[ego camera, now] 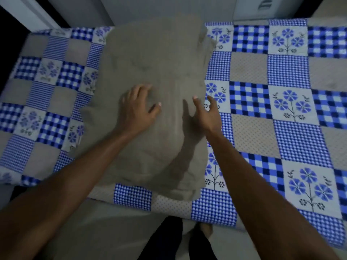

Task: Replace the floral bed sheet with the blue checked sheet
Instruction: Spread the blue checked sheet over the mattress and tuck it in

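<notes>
A blue checked patchwork sheet (272, 102) with flower squares covers the bed from left to right. On its middle lies a large grey-brown pillow (155, 59), running away from me. My left hand (139, 106) rests flat on the pillow with fingers spread. My right hand (206, 111) hovers over the pillow's right edge, fingers loosely spread, holding nothing. No other sheet can be seen.
The bed's near edge (169, 209) is just in front of my legs and foot (205, 229). A pale wall and a white cabinet (262, 6) stand behind the bed. A dark gap (11, 34) lies at the far left.
</notes>
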Demonstrator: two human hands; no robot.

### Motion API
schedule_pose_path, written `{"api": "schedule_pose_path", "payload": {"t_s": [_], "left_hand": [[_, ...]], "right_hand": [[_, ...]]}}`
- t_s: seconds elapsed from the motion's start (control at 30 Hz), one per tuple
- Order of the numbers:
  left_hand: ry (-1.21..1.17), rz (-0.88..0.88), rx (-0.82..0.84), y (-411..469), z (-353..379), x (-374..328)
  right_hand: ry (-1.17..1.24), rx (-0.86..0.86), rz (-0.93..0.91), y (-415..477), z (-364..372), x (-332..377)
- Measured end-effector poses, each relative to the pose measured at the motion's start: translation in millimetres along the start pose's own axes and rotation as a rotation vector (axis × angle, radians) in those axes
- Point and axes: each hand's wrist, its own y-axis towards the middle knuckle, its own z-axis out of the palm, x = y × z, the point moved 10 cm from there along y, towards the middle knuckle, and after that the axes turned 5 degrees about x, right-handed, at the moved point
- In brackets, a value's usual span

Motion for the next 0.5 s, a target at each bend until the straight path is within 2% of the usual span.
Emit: {"api": "schedule_pose_path", "payload": {"t_s": [0.1, 0.17, 0.23, 0.33, 0.4, 0.5], "left_hand": [[0.036, -0.225, 0.031, 29.7, -7.3, 76.5], [0.002, -0.349, 0.128, 48.1, -4.9, 125.4], [-0.18, -0.533, 0.244, 51.6, 7.8, 176.1], [-0.617, -0.807, 0.364, 28.2, 45.7, 225.4], [-0.811, -0.871, 0.468, 12.9, 75.3, 237.7], [-0.942, -0.828, 0.546, 9.7, 99.6, 245.6]], "right_hand": [[0.06, 0.047, 0.085, 30.2, 15.7, 0.3], [0.168, 0.099, 0.101, 46.2, 31.5, -6.6], [0.258, 0.16, 0.131, 51.9, 49.9, -13.5], [0.382, 0.18, 0.193, 54.6, 70.0, -30.4], [0.433, 0.172, 0.179, 56.5, 77.4, -35.5], [0.478, 0.171, 0.153, 59.0, 79.2, -30.9]]}}
